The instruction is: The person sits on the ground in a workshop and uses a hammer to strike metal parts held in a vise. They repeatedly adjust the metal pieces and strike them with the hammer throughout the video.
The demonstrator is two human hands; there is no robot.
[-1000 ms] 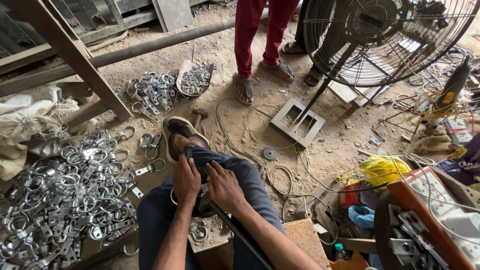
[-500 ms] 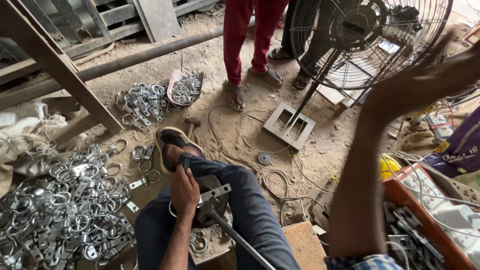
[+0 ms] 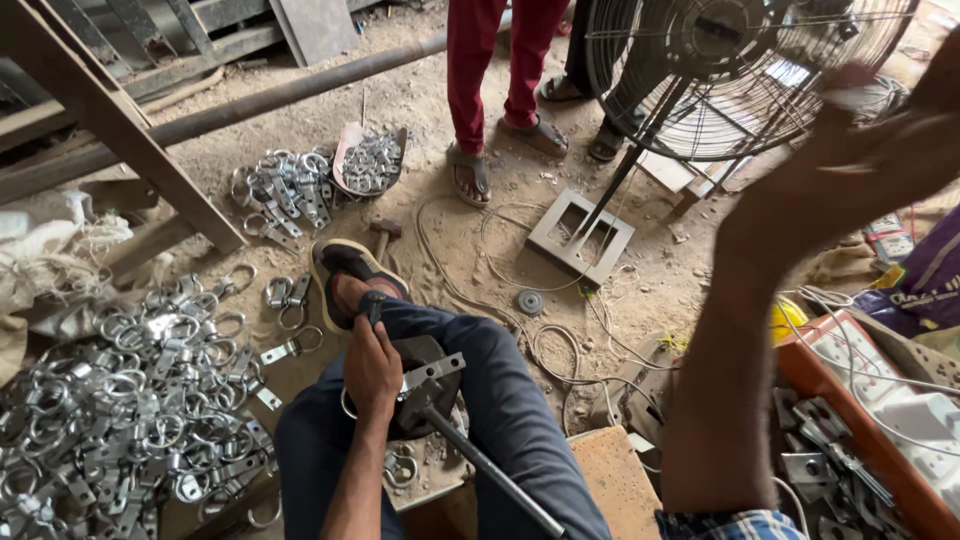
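I sit on the ground with one leg stretched out, the foot in a sandal (image 3: 345, 270). My left hand (image 3: 372, 365) is closed on a metal ring clamp (image 3: 430, 372) that lies on a dark round press tool (image 3: 425, 395) between my legs. A steel lever rod (image 3: 490, 465) runs from the tool toward the lower right. Blurred with motion, my right hand (image 3: 850, 165) is lifted high at the right, in front of the fan. Whether it holds anything cannot be made out.
A big heap of ring clamps (image 3: 110, 420) lies at my left. A smaller heap (image 3: 285, 185), a pan of parts (image 3: 370, 160) and a hammer (image 3: 383, 235) lie ahead. A person in red trousers (image 3: 490, 60) stands by a floor fan (image 3: 740, 60). An orange tray (image 3: 850, 400) sits right.
My right hand left the tool and swung up to the right, rising higher in front of the fan. The left hand stayed on the clamp at the tool.
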